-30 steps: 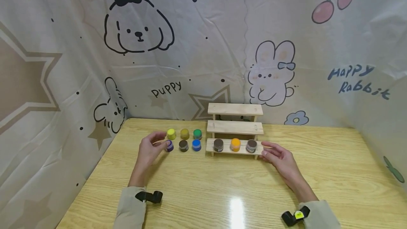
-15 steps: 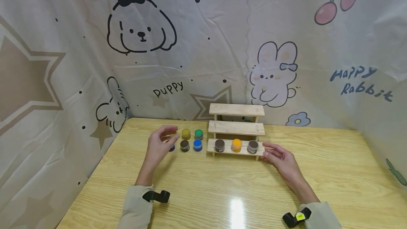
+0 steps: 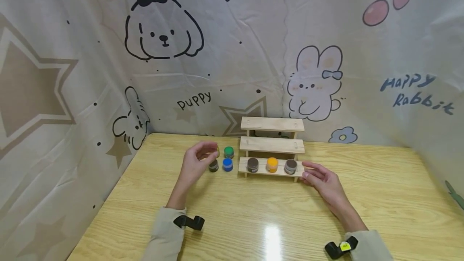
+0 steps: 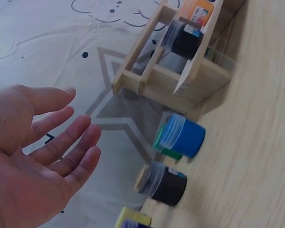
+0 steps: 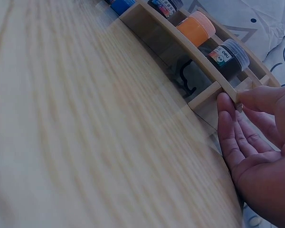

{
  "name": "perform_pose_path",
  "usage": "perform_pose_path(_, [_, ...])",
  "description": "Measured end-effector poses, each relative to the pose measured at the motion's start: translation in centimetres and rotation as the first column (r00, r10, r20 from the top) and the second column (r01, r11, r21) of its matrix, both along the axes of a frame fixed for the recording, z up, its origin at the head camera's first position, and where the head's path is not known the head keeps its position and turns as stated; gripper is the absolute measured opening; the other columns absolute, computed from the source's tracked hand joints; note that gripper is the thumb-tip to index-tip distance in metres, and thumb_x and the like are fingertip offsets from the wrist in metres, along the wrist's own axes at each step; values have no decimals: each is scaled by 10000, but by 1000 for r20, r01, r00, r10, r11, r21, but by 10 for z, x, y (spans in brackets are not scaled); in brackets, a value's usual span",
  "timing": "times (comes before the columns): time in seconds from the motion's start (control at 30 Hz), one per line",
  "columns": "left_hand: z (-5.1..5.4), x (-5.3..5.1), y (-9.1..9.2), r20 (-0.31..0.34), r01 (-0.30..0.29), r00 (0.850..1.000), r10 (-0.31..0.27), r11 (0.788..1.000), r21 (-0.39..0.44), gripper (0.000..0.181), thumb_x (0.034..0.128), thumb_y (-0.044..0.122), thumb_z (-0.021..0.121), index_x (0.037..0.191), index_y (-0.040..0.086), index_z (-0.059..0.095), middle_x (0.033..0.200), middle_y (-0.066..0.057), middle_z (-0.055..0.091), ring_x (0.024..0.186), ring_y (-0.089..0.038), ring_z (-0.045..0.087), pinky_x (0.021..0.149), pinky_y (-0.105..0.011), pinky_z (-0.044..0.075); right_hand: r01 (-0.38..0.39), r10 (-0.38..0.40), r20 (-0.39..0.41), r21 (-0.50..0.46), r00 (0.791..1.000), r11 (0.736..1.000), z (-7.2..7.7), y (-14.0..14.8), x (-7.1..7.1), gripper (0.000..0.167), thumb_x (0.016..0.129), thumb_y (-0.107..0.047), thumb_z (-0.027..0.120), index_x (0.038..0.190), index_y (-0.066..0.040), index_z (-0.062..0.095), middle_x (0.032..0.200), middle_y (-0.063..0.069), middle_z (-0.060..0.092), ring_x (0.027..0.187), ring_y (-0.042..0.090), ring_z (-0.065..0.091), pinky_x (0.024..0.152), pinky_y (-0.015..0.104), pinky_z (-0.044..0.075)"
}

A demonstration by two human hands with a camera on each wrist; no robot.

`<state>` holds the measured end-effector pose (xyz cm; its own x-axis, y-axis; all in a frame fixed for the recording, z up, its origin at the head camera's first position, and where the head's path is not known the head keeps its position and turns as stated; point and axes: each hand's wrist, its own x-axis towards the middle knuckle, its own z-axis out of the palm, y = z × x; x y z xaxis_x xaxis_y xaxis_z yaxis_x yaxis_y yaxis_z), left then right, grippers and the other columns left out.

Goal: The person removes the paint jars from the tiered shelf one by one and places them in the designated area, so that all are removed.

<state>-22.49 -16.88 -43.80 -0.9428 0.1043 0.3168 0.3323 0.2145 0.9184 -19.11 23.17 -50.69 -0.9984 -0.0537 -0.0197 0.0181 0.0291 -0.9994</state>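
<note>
My left hand point(image 3: 195, 163) hovers over the left part of a small group of paint jars, fingers loosely bent and holding nothing. In the left wrist view a blue paint jar point(image 4: 192, 138), a dark paint jar point(image 4: 171, 186) and a yellow jar point(image 4: 134, 217) stand beyond the fingertips. A green paint jar point(image 3: 228, 152) is behind the blue one. From the head, the hand hides the yellow and purple jars and most of the ochre one. My right hand point(image 3: 328, 186) pinches the right end of a three-step wooden display stand point(image 3: 272, 144) between thumb and fingers.
On the stand's lowest step sit a dark jar point(image 3: 253, 165), an orange jar point(image 3: 272, 164) and another dark jar point(image 3: 291, 166). The wood-grain table point(image 3: 239, 216) reaches back to a printed cloth point(image 3: 235, 63) with cartoon animals.
My left hand has moved right, from beside the purple jar across the yellow one towards the ochre jar. My right hand keeps its grip on the stand. The head view has shifted slightly.
</note>
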Motion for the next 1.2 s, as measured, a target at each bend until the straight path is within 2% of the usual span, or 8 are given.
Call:
perform_pose_path(0.17, [-1,-1,12,3,28,1000,-28,1000,-3,300,967,64,717,1240,-49,661,1227,-219,679,1145,-336,656,1009,-464,529,4,-4,-2,2,1000,1000,0,1,0,521,1022,-132,655,1461,79,472,1146,68,728,976,104,717,887,294,594])
perform_pose_path(0.23, [4,2,18,28,34,999,-34,999,-3,297,968,41,707,1242,-63,655,1225,-224,675,1154,-357,647,1010,-498,520,6,-6,-1,-1,1000,1000,0,1,0,517,1023,-127,653,1464,74,473,1146,74,728,974,105,717,886,294,594])
perform_pose_path(0.4, [2,4,33,66,57,996,-58,998,23,305,959,-7,698,1243,-98,633,1237,-276,649,1176,-417,623,1025,-551,496,0,0,-2,-1,1000,1000,0,0,0,520,1024,-137,654,1465,70,473,1156,90,725,978,109,718,889,295,593])
perform_pose_path(0.47, [-7,1,37,56,71,996,-73,997,33,308,953,-1,710,1241,-83,640,1235,-269,651,1166,-404,630,1023,-540,503,1,-1,-1,3,1000,1000,0,0,0,520,1024,-143,655,1463,70,475,1157,90,724,979,109,717,889,293,593])
perform_pose_path(0.63, [-16,-1,45,54,92,994,-94,995,31,304,942,5,726,1233,-57,660,1212,-251,661,1127,-368,650,1000,-481,531,-2,2,3,-3,1000,1000,-2,0,-1,518,1019,-146,663,1452,74,482,1121,29,732,975,106,720,893,296,591])
perform_pose_path(0.87, [-21,0,61,72,134,988,-135,991,21,339,956,54,726,1252,-86,640,1228,-276,653,1137,-358,646,1010,-482,526,-9,9,-11,-12,1000,1000,-2,1,0,518,1022,-131,656,1454,86,472,1142,86,723,977,114,720,889,298,593])
perform_pose_path(1.03, [-24,3,72,87,131,988,-128,991,-23,339,943,55,743,1249,-63,655,1202,-225,670,1117,-332,655,998,-436,544,-13,13,-4,-18,1000,1000,-1,0,1,518,1024,-113,647,1463,90,462,1162,111,714,983,115,719,896,302,591])
perform_pose_path(1.2, [-25,6,83,76,115,991,-108,988,-100,336,938,71,755,1247,-33,675,1205,-168,687,1116,-306,666,979,-387,560,-10,10,-7,-16,1000,1000,0,0,1,510,1024,-108,646,1461,86,467,1166,119,713,984,114,718,899,305,591])
